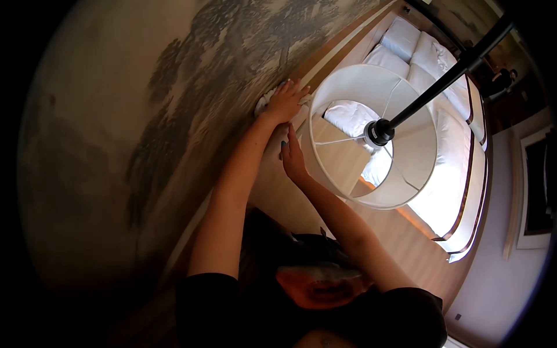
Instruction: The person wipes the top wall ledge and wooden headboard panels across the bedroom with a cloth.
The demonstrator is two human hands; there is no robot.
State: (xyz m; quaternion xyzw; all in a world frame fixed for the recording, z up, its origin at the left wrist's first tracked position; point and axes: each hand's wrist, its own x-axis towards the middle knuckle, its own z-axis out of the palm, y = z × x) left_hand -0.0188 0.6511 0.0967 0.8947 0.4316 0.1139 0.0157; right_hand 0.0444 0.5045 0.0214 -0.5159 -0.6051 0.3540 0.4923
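My left hand (285,102) lies over a bunched white cloth (262,103) beside the painted wall, its fingers stretched out and slightly apart. Folds of the cloth show on both sides of the hand. Just below it, my right hand (295,158) is held edge-on, with its fingers extended and the thumb apart; nothing shows in its grasp. A small teal spot is visible by the thumb. The white lampshade (325,174) is close to the right of both hands.
A black lamp pole (447,87) crosses from the shade to the upper right. Behind it is a bed with white bedding (449,168) and pillows (400,38). The wall (116,116) with a tree painting fills the left. A framed dark panel (538,180) is at the far right.
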